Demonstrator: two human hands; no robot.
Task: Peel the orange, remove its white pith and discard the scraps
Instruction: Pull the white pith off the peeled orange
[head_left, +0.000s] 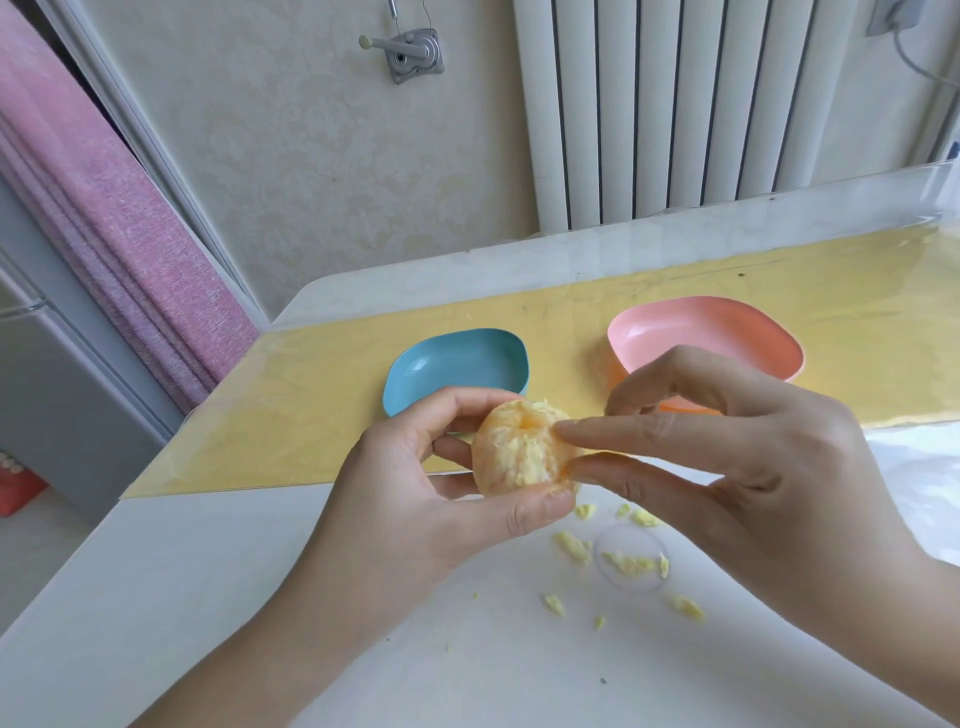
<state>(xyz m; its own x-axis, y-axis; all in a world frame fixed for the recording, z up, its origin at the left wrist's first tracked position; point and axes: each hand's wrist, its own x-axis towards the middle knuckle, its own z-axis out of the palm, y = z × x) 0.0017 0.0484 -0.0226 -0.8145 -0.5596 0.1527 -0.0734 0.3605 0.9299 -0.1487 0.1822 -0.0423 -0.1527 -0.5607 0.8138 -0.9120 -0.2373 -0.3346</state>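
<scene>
Peeled orange (519, 452) was held in curled left hand (415, 493); thumb and forefinger of right hand (753, 457) pinched its side.

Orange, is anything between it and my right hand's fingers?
Nothing visible does. The right hand pinches the orange at its right side with thumb and forefinger, and the left hand holds it from the other side.

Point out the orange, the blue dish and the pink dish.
orange (519, 457), head view, pith-covered front face.
blue dish (457, 364), head view, bare inner floor.
pink dish (698, 332), head view, bare inner floor.
</scene>
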